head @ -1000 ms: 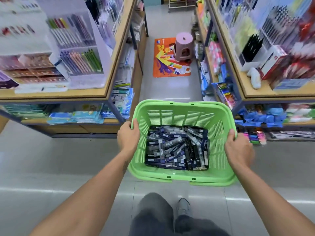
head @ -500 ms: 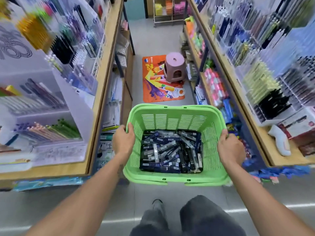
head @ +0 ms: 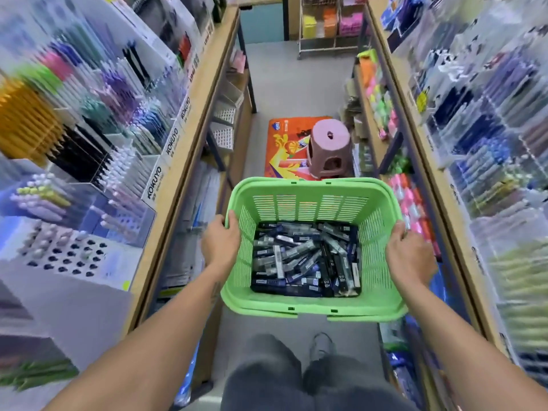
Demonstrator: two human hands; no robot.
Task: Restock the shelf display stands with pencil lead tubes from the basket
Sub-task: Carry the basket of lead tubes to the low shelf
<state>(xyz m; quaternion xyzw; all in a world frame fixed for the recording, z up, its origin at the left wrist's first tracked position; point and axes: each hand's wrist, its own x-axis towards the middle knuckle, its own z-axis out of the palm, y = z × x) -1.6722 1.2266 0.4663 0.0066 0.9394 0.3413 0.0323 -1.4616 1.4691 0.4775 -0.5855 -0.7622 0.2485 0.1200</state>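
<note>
I carry a green plastic basket [head: 311, 203] in front of me at waist height, over the aisle floor. Its bottom is covered with several dark blue and grey pencil lead tubes [head: 305, 259] lying in a loose heap. My left hand [head: 221, 244] grips the basket's left rim, thumb over the edge. My right hand [head: 407, 256] grips the right rim the same way. Pen display stands [head: 98, 161] line the wooden shelf on the left, and more clear stands [head: 489, 149] fill the shelf on the right.
A pink plastic stool [head: 327, 149] stands on an orange floor mat [head: 281, 143] in the narrow aisle just beyond the basket. A wire rack [head: 329, 25] with coloured packs closes the far end. Lower shelves on both sides hold stationery packs.
I have walked forward into the aisle with the basket; the shelves on both sides are now closer and the stool and mat are nearer. Both hands keep their grip on the rims.
</note>
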